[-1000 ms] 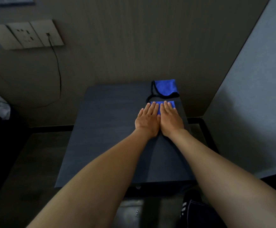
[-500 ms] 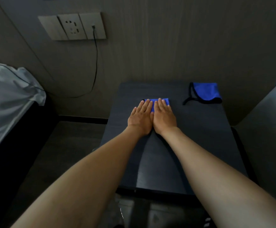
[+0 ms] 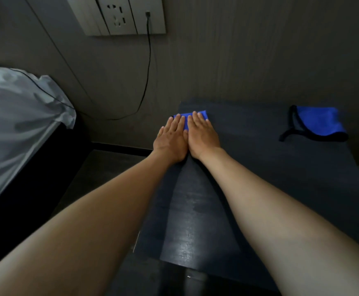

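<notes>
A small folded blue cloth [image 3: 202, 114] lies near the far left corner of a dark table [image 3: 281, 178]. My left hand [image 3: 171, 139] and my right hand [image 3: 202, 135] lie flat side by side on it, fingers straight, pressing it down; only its far edge shows past the fingertips. A second blue cloth with black trim [image 3: 319, 122] lies folded at the table's far right.
A bed with a grey sheet [image 3: 14, 129] stands to the left, with a strip of floor between it and the table. On the wall behind, a socket panel [image 3: 118, 16] has a black cable [image 3: 147, 67] hanging down.
Both hands have slid the small blue cloth leftward across the table, away from the trimmed cloth, toward the far left corner. The view has swung left, bringing the bed in.
</notes>
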Demonstrator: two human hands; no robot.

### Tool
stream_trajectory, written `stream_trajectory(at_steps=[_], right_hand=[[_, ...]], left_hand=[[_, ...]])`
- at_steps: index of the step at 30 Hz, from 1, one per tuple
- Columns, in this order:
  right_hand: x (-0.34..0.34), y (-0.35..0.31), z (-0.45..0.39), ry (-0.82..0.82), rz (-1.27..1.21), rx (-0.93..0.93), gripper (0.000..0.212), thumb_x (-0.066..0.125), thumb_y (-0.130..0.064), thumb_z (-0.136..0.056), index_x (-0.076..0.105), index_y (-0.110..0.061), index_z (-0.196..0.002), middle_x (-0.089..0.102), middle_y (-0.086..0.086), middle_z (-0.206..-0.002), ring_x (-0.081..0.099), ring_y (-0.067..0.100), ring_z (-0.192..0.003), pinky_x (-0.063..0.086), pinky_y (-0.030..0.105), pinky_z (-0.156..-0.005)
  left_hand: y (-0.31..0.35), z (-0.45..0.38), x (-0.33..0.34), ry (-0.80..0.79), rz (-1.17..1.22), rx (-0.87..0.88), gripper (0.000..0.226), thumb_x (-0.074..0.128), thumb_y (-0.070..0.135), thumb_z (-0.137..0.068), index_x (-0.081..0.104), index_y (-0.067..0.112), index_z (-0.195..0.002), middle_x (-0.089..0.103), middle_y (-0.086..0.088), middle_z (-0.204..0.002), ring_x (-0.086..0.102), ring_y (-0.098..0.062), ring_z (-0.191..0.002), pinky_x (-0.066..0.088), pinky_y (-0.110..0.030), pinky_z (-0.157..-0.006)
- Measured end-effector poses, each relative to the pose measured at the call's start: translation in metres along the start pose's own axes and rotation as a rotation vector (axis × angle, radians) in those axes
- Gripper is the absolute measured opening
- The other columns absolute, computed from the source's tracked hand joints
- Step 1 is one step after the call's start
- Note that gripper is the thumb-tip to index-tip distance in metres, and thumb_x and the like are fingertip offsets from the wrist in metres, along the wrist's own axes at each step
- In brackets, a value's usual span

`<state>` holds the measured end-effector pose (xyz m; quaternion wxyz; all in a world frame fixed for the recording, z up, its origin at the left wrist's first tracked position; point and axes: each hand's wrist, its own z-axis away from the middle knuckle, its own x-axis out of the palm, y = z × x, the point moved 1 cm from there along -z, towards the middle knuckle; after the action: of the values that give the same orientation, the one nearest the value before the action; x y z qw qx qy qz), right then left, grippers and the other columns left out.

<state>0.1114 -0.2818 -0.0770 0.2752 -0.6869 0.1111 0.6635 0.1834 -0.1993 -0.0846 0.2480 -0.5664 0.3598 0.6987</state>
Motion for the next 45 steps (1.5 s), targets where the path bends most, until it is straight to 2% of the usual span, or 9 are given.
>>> stream_trajectory(at_steps=[14, 20, 28, 32, 35, 37, 39, 41, 45], right_hand=[[-0.014, 0.042, -0.048, 0.002, -0.028, 0.061, 0.056, 0.022, -0.028, -0.108, 0.008, -0.005, -0.157, 0.003, 0.010, -0.166, 0.001, 0.021, -0.153, 0.003, 0.034, -0.124], [-0.024, 0.084, -0.031, 0.010, -0.024, 0.113, 0.056, 0.021, -0.028, -0.108, 0.008, -0.004, -0.157, 0.002, 0.011, -0.166, 0.001, 0.021, -0.153, 0.004, 0.035, -0.124], [-0.038, 0.136, 0.016, -0.012, 0.043, 0.168, 0.057, 0.024, -0.025, -0.107, 0.003, -0.006, -0.157, 0.000, 0.010, -0.166, 0.000, 0.020, -0.153, 0.003, 0.034, -0.124], [-0.053, 0.156, 0.028, -0.083, 0.111, 0.157, 0.056, 0.026, -0.025, -0.106, 0.011, -0.006, -0.157, 0.007, 0.012, -0.165, 0.007, 0.023, -0.153, 0.006, 0.036, -0.124], [-0.074, 0.175, 0.038, -0.050, 0.168, 0.144, 0.057, 0.041, -0.026, -0.100, 0.029, -0.006, -0.152, 0.028, 0.013, -0.159, 0.023, 0.024, -0.148, 0.011, 0.037, -0.122], [-0.087, 0.196, 0.046, 0.073, 0.192, 0.218, 0.055, 0.045, -0.023, -0.097, 0.035, -0.003, -0.147, 0.037, 0.013, -0.153, 0.030, 0.026, -0.143, 0.017, 0.037, -0.119], [-0.095, 0.223, 0.053, 0.146, 0.215, 0.317, 0.055, 0.041, -0.019, -0.097, 0.030, -0.003, -0.149, 0.032, 0.014, -0.155, 0.025, 0.027, -0.146, 0.015, 0.040, -0.120], [-0.098, 0.247, 0.061, 0.148, 0.202, 0.430, 0.059, 0.042, -0.024, -0.098, 0.025, -0.006, -0.152, 0.026, 0.016, -0.158, 0.020, 0.028, -0.148, 0.013, 0.045, -0.120], [-0.099, 0.282, 0.076, 0.160, -0.097, 0.717, 0.059, 0.043, -0.035, -0.101, 0.030, -0.004, -0.149, 0.042, 0.019, -0.148, 0.043, 0.035, -0.136, 0.033, 0.045, -0.109]], left_hand=[[0.025, -0.068, -0.007, -0.017, -0.130, 0.099, 0.060, 0.019, 0.035, -0.106, 0.001, 0.010, -0.157, -0.003, -0.006, -0.166, -0.005, -0.024, -0.152, 0.004, -0.042, -0.123], [0.071, -0.075, 0.000, -0.051, -0.204, 0.146, 0.063, 0.021, 0.036, -0.105, -0.004, 0.010, -0.157, -0.007, -0.006, -0.166, -0.007, -0.024, -0.152, 0.001, -0.041, -0.123], [0.135, -0.058, 0.016, -0.089, -0.233, 0.219, 0.063, 0.019, 0.040, -0.105, -0.009, 0.020, -0.157, -0.010, -0.007, -0.165, -0.009, -0.026, -0.152, 0.002, -0.042, -0.122], [0.162, -0.047, 0.019, -0.122, -0.226, 0.217, 0.066, 0.024, 0.040, -0.104, -0.008, 0.018, -0.157, -0.012, -0.008, -0.165, -0.010, -0.028, -0.152, 0.002, -0.043, -0.123], [0.185, -0.036, 0.025, -0.132, -0.182, 0.235, 0.070, 0.029, 0.042, -0.102, -0.007, 0.018, -0.157, -0.012, -0.009, -0.165, -0.012, -0.029, -0.151, 0.002, -0.044, -0.123], [0.201, -0.033, 0.029, -0.111, -0.146, 0.250, 0.063, 0.021, 0.040, -0.104, -0.004, 0.019, -0.158, -0.010, -0.008, -0.165, -0.010, -0.029, -0.152, 0.001, -0.043, -0.123], [0.213, -0.032, 0.032, -0.086, -0.135, 0.254, 0.060, 0.018, 0.038, -0.104, -0.001, 0.021, -0.158, -0.007, -0.008, -0.166, -0.008, -0.029, -0.152, 0.002, -0.043, -0.123], [0.220, -0.031, 0.036, -0.066, -0.140, 0.269, 0.059, 0.018, 0.039, -0.103, -0.003, 0.026, -0.158, -0.006, -0.008, -0.166, -0.006, -0.029, -0.152, 0.003, -0.043, -0.123], [0.230, -0.032, 0.041, -0.058, -0.155, 0.303, 0.058, 0.016, 0.039, -0.103, -0.008, 0.036, -0.156, -0.006, -0.009, -0.165, -0.007, -0.031, -0.152, 0.004, -0.045, -0.123]])
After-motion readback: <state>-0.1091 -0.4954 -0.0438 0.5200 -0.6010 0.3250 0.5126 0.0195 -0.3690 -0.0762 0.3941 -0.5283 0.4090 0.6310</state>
